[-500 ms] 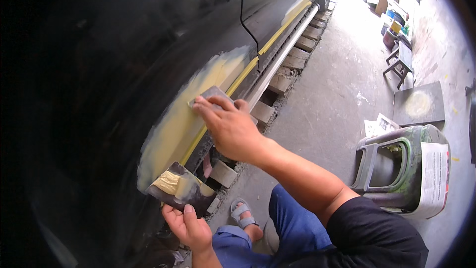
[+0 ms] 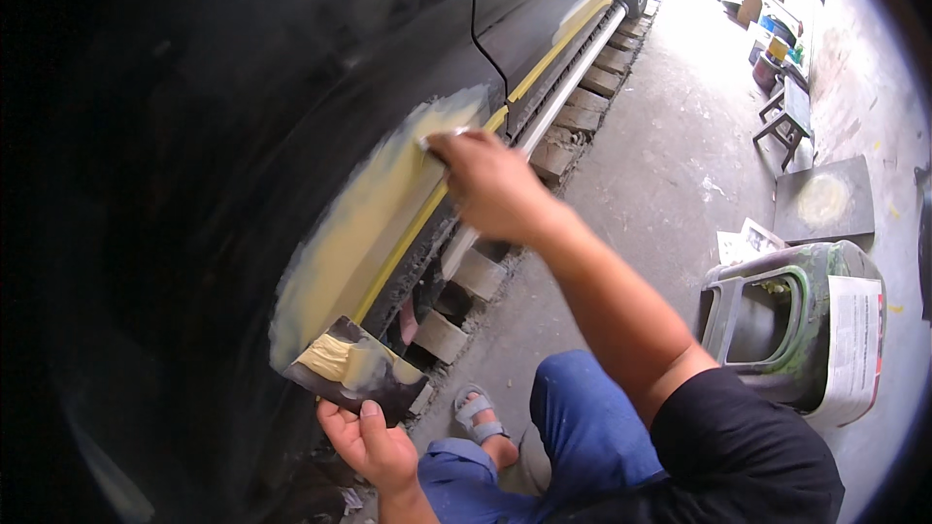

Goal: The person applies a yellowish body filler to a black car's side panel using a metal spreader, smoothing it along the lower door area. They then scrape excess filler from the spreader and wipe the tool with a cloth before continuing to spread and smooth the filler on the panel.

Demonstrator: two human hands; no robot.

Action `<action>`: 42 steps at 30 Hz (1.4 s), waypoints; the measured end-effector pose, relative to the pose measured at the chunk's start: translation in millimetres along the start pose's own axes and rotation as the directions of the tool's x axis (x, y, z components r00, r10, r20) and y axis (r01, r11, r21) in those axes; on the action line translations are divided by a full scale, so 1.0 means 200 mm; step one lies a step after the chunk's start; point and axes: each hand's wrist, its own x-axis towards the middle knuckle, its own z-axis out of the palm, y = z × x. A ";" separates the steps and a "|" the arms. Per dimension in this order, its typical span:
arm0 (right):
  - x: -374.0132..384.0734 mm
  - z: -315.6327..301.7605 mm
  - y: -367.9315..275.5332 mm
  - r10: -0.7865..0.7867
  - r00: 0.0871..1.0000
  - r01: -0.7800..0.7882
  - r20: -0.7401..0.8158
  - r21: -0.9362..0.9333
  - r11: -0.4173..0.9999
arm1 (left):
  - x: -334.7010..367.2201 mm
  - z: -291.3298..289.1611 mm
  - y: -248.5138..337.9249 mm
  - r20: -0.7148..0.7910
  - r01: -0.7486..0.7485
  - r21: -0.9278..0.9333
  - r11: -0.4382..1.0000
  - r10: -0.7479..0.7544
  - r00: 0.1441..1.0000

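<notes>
the left hand point(image 2: 374, 451) grips a dark board point(image 2: 388, 390) by its lower edge, yellow putty point(image 2: 328, 357) on top, near the patch's lower end. the right hand point(image 2: 490, 184) pinches a spreader point(image 2: 425, 144) (blurred, mostly hidden by fingers) over the upper part of the pale yellow patch point(image 2: 354, 228) on the black car point(image 2: 243, 136), near yellow tape point(image 2: 406, 245).
</notes>
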 end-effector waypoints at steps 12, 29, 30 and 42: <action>-0.54 -0.01 -0.25 -0.326 0.945 0.198 -0.013 0.817 0.542 | 0.06 0.12 0.06 -0.001 0.293 -0.396 0.870 -0.320 0.947; 0.01 0.01 -0.02 -0.421 0.903 0.395 -0.089 -0.212 0.894 | 0.03 0.05 0.09 -0.006 0.217 -0.340 0.915 -0.232 0.973; 0.03 0.02 -0.03 -0.432 0.897 0.406 -0.090 -0.213 0.889 | 0.03 0.04 0.09 -0.009 0.216 -0.333 0.918 -0.232 0.973; -0.13 0.05 -0.10 -0.365 0.931 0.360 0.018 -0.212 0.908 | 0.05 0.00 0.07 -0.038 0.228 -0.318 0.920 -0.253 0.967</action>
